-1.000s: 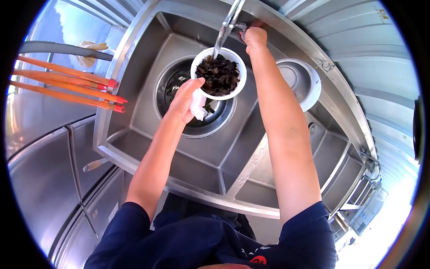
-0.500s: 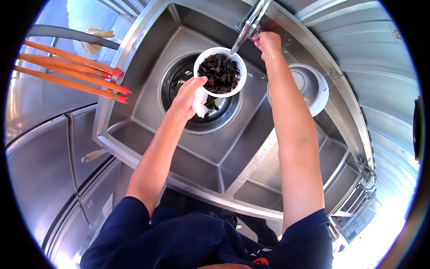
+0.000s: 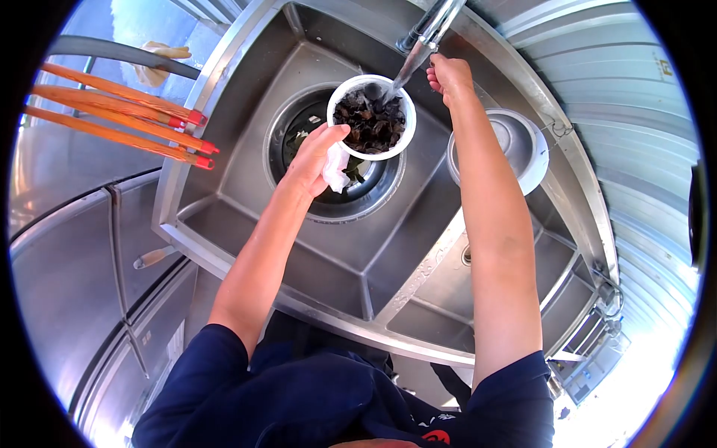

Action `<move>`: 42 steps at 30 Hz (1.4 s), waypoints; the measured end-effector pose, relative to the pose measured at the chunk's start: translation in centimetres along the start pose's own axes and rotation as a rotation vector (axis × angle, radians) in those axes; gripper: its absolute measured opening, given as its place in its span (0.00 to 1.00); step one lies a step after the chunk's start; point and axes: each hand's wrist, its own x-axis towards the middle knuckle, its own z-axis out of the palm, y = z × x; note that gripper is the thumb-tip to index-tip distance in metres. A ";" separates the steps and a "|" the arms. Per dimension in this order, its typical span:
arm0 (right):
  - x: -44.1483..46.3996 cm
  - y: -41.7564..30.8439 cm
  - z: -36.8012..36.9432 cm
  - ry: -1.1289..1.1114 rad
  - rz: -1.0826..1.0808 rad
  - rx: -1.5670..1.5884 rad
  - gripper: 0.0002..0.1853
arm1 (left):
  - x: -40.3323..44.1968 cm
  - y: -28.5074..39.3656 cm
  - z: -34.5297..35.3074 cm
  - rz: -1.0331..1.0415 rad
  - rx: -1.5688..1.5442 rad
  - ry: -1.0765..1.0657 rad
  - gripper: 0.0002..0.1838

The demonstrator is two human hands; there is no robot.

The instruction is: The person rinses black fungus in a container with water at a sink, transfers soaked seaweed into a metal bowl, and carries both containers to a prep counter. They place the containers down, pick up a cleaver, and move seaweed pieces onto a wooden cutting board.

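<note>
My left hand (image 3: 311, 159) grips a round white tub (image 3: 410, 123) by its near left rim, with a white cloth or paper (image 3: 335, 169) bunched beneath the fingers. Dark leafy pieces (image 3: 366, 127) fill the tub, and water from the metal faucet (image 3: 433, 28) runs onto them. Below the tub, a round metal basin (image 3: 272, 149) with dark liquid and some leafy bits sits in the sink. Up at the faucet, my right hand (image 3: 450, 75) has its fingers curled by the small handle; what they hold is too hidden to make out.
A round metal pan (image 3: 505, 142) lies right of the large sink basin (image 3: 314, 254), partly behind my right forearm. Orange rods with red ends (image 3: 134, 112) reach in at the left. A glove (image 3: 155, 66) lies beyond them, and a wooden handle (image 3: 155, 257) sticks out below the sink edge.
The view has shifted, so faucet, pan and right hand appear further right. The water stream looks wider, and the tub looks fuller of water. Both hands keep their places at tub and faucet.
</note>
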 end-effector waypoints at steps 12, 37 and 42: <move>1.5 -1.9 -0.5 -0.150 0.053 0.524 0.03 | -0.9 0.6 2.2 0.056 0.008 0.045 0.14; -26.4 8.0 0.3 -0.032 -0.683 -0.012 0.13 | -7.9 -4.2 1.9 0.033 0.363 0.075 0.31; -28.3 11.9 0.4 -0.004 -0.487 0.254 0.12 | -10.7 -4.6 4.4 0.165 0.978 0.235 0.41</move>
